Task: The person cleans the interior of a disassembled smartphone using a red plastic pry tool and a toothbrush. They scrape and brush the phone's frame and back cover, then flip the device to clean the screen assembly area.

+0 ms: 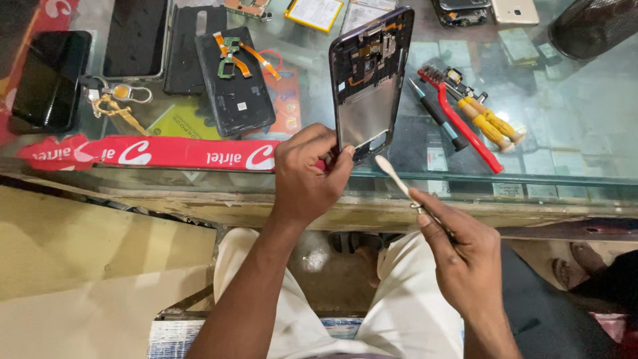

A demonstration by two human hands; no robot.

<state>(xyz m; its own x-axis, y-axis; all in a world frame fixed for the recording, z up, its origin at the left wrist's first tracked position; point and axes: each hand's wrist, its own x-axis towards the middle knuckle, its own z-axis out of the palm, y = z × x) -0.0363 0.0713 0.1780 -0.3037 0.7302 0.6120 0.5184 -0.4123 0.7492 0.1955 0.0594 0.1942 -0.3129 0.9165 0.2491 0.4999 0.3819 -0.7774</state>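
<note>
My left hand (307, 174) grips the bottom edge of an opened phone frame (369, 80), held upright over the glass counter's front edge, its bare inner side with small parts and a silver plate facing me. My right hand (458, 249) pinches a thin white spudger (393, 176) whose flat tip points up toward the lower end of the phone frame, a short gap away from it.
On the glass counter (571, 133) lie a dark phone back with orange flex cables (234, 76), black phones (50, 78), a padlock with keys (116, 100), a red brush (462, 119), a screwdriver (437, 114), yellow-handled tools (488, 121) and a red banner strip (153, 153). Sandalled feet (585, 262) show at right.
</note>
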